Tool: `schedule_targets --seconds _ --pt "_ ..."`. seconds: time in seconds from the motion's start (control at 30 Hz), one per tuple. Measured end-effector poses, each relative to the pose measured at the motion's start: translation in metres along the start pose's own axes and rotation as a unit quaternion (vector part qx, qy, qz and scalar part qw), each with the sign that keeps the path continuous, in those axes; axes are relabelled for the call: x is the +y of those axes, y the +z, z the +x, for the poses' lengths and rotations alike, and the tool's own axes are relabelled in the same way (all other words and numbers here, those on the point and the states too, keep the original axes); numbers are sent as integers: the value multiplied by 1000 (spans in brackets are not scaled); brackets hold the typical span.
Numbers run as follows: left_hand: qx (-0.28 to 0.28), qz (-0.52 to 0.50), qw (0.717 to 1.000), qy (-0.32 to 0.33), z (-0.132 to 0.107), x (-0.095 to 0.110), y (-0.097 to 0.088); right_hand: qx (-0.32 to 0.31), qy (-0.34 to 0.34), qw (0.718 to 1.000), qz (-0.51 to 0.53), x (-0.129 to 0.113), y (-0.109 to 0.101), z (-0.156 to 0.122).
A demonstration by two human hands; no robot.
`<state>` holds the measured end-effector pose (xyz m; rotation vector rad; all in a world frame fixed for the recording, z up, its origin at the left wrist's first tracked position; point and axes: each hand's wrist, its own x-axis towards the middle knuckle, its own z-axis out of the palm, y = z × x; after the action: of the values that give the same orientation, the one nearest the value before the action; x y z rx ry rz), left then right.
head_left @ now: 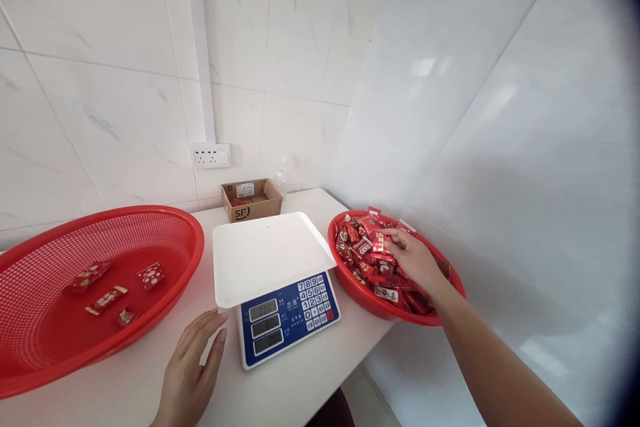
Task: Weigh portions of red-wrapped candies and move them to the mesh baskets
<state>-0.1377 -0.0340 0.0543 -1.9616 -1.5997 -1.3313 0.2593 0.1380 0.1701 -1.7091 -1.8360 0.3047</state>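
Note:
My right hand [415,259] reaches into the red bowl [373,303] at the right, which is heaped with red candy packets [361,240]. Its fingers pinch one red packet [381,243] on top of the heap. My left hand [193,363] lies flat and open on the white table [135,387], just left of the blue-fronted electronic scale [287,317]. The scale's white weighing tray [267,255] is bare. A large red mesh basket [165,240] at the left holds several red packets [107,298] on its bottom.
A small open cardboard box [253,201] stands at the back against the tiled wall, under a white socket strip [211,156]. A white tiled wall closes the right side next to the bowl. The table's front edge runs past the scale.

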Motion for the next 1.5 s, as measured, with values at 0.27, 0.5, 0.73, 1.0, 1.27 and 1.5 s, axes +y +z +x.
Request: schedule_targets --seconds 0.27,0.5,0.73,1.0,1.27,1.5 --pt "-7 -15 1000 0 -3 -4 2 -112 -67 988 -80 -5 35 5" --pt "-9 -27 1000 -7 -3 -5 0 -102 -53 982 -151 -11 37 12" --pt "-9 -47 999 -21 -3 -6 1 -98 -13 985 -138 -12 -6 9" --pt "-6 -59 997 -39 -1 -3 -1 -254 -96 957 -102 -12 4 -25" --pt "-16 -69 996 -58 1 -1 -2 -142 -47 979 -141 -10 27 -18" --pt "-19 -88 993 -81 4 3 -4 -12 19 996 -86 -6 2 1"
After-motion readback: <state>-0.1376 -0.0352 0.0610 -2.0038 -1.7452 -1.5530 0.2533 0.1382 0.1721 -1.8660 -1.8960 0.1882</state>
